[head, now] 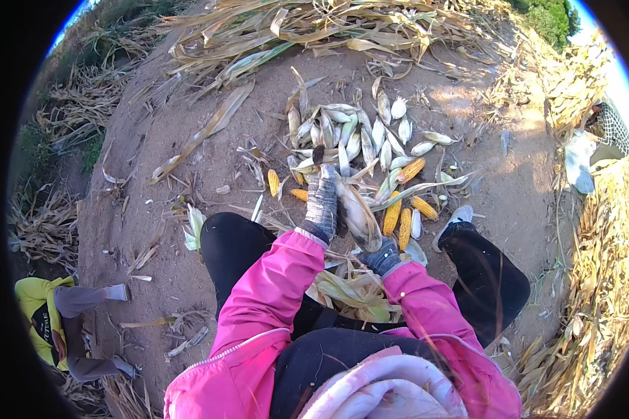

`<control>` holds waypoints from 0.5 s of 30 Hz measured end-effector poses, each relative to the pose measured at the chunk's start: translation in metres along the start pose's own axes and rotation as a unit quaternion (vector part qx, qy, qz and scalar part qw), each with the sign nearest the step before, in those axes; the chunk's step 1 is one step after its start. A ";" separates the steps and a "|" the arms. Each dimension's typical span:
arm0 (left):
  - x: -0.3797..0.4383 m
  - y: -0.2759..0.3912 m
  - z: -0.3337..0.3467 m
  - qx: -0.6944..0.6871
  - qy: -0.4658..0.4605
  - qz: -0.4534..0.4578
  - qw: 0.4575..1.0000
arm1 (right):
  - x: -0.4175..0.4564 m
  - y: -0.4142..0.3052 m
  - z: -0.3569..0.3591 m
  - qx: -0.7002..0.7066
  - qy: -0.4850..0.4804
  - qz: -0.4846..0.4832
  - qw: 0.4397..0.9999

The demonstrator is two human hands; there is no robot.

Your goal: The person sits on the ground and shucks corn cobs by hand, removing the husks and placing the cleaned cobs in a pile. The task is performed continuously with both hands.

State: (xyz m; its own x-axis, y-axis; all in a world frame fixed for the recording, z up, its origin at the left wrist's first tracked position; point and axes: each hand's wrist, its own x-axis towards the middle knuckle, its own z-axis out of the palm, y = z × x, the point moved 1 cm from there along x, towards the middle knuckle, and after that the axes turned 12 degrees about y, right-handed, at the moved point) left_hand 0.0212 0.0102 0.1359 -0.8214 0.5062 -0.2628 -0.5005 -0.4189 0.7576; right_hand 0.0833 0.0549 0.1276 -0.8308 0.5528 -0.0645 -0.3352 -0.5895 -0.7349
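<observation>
My right hand (381, 255), in a grey knitted glove, grips the lower end of a corn ear in its pale, dark-stained husk (357, 213). My left hand (322, 198), gloved alike, lies along the upper left of this ear; its fingers are hidden, so I cannot tell whether they hold anything. Just beyond is a heap of corn ears still in their husks (352, 131). Bare yellow corn cobs (391, 216) lie right of the held ear, and another bare cob (273, 182) lies to the left. Loose stripped husks (354, 293) are between my legs.
Dry corn stalks (314, 26) are piled ahead on the bare soil (188, 141). More stalks (603, 262) line the right side. A person in a yellow top (39, 317) sits at lower left. Another person (613, 128) is partly visible at far right, by a pale sack (579, 160).
</observation>
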 end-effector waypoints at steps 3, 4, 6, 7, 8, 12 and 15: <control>-0.008 0.007 0.002 -0.006 0.013 0.015 1.000 | -0.015 -0.042 0.047 0.045 -0.010 -0.030 0.998; -0.006 0.003 0.004 0.047 -0.004 0.016 0.999 | -0.011 -0.044 0.046 0.038 0.012 -0.045 0.998; -0.005 -0.006 0.002 0.064 -0.007 -0.017 0.998 | -0.002 -0.048 0.040 0.026 0.058 -0.076 0.995; -0.012 -0.001 0.011 0.061 -0.016 -0.015 0.998 | 0.003 -0.045 0.033 0.051 0.047 -0.046 0.997; -0.016 0.006 0.018 0.043 -0.016 -0.029 0.999 | 0.009 -0.040 0.023 0.076 0.037 -0.015 0.996; -0.017 0.018 0.022 -0.023 -0.005 -0.025 0.999 | -0.018 -0.051 0.044 0.084 0.093 0.043 0.991; -0.011 0.020 0.009 0.029 -0.023 -0.041 0.998 | 0.008 -0.007 0.000 0.118 0.000 -0.010 0.993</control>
State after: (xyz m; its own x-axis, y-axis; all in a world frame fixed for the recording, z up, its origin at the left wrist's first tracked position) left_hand 0.0222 0.0031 0.1592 -0.7641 0.5720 -0.2983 -0.5478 -0.3311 0.7683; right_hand 0.0793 0.0632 0.1328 -0.8235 0.5649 -0.0517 -0.4456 -0.7005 -0.5574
